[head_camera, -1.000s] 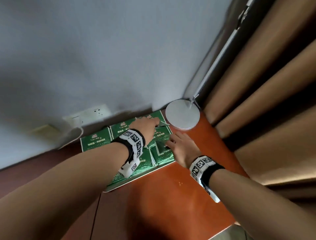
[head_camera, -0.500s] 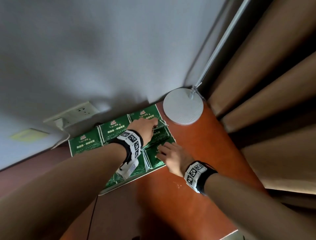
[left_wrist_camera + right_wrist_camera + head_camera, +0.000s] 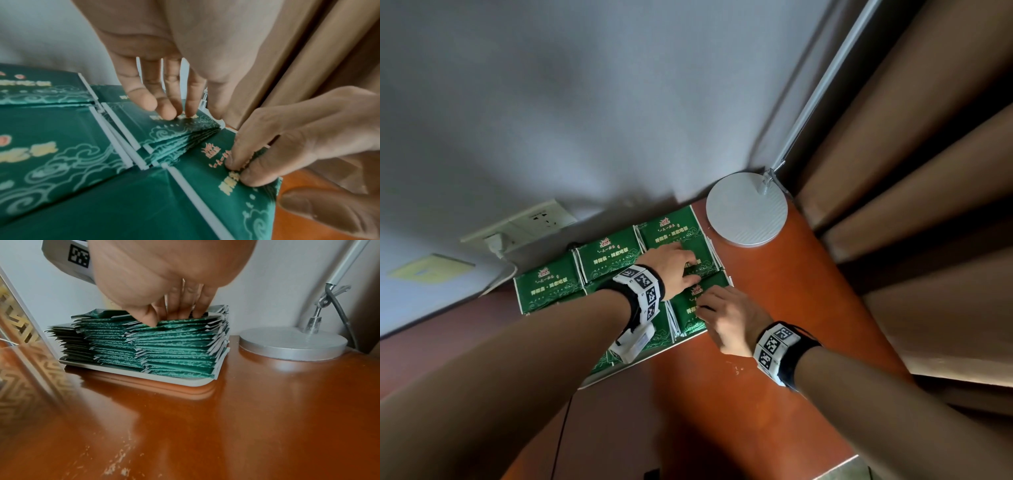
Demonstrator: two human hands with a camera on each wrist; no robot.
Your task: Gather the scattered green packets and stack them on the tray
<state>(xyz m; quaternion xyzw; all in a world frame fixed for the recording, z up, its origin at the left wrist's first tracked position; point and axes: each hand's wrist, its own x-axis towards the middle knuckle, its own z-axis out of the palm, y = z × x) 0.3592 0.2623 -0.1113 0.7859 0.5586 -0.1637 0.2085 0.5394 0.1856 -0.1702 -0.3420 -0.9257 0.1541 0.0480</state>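
Several stacks of green packets (image 3: 606, 253) fill a pale tray (image 3: 633, 363) against the wall. My left hand (image 3: 681, 263) lies on the far right stack, and its straight fingers (image 3: 170, 112) press on the top packet. My right hand (image 3: 709, 301) is on the near right stack (image 3: 226, 203). There its bent fingertips (image 3: 240, 168) sit on the top packet and the thumb (image 3: 151, 321) is at the packet's front edge, pinching it. The right wrist view shows the stacks (image 3: 174, 352) piled high on the tray (image 3: 185, 382), their edges uneven.
A round silver lamp base (image 3: 746, 212) stands right of the tray, its pole rising along the brown curtain (image 3: 911, 171). A wall socket (image 3: 534, 222) with a plugged cable is behind the tray. The orange wooden tabletop (image 3: 756, 411) stretches toward me. A gold-patterned panel (image 3: 20, 337) stands at the left.
My right hand has come back from the far right stack beside the lamp base to the near right stack. My left hand has stayed on the far right stack.
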